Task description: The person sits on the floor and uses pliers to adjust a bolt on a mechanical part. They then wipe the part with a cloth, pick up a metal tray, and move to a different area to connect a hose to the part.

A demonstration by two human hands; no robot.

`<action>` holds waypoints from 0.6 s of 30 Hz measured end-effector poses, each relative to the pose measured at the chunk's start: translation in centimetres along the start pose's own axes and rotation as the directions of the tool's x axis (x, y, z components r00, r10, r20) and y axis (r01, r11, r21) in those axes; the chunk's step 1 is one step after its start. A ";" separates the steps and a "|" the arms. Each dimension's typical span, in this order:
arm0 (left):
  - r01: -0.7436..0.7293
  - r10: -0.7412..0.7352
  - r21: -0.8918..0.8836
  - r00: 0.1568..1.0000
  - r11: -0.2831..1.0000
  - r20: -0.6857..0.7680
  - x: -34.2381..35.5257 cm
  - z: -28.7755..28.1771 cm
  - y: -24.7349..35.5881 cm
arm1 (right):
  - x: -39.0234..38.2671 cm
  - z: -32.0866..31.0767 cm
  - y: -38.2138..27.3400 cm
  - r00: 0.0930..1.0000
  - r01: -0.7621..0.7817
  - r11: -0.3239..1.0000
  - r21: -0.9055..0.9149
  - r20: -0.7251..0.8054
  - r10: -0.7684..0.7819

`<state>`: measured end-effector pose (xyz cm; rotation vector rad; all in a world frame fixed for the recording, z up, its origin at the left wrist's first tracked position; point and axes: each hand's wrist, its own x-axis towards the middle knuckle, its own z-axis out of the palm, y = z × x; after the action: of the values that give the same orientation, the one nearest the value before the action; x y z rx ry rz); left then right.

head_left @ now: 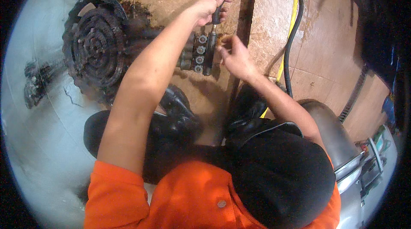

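My left hand [209,11] is closed around the end of a black hose [295,28]. A thin metal fitting [214,28] runs from that hose end to a dark pipe [210,53], which lies along a row of several round valve knobs [200,50]. At the right side of this pipe is my right hand [235,58], its fingers bent and apart, the thumb close to the metal. Whether its fingertips touch the pipe I cannot tell. Left of the valves stands a large, sooty ring burner [96,43], partly behind my left forearm.
The hose arches over a pale raised ledge [269,19] and comes down on the right beside a yellow hose [293,17]. Black boots [177,109] stand close below the valves. A rounded metal vessel [329,126] is at right. A black cap [282,177] covers the lower middle.
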<state>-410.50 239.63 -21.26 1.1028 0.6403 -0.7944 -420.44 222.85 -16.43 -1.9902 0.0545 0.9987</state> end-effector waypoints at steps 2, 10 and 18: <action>0.013 -0.013 -0.004 0.999 1.000 0.038 0.3 -0.4 0.1 | -0.7 1.8 0.8 0.995 -0.048 0.992 0.120 0.095 0.037; 0.053 -0.047 -0.043 0.992 0.998 0.119 0.1 -0.8 0.3 | -1.8 4.6 2.8 0.868 -0.390 0.829 0.400 0.460 0.187; -0.021 -0.015 0.233 0.988 0.972 0.155 -0.4 0.7 1.7 | -2.2 5.5 1.1 0.840 -0.523 0.385 0.761 0.536 0.082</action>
<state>-409.29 239.48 -19.88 1.2402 0.4202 -0.9613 -425.79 225.45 -17.29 -0.7255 0.6347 1.2564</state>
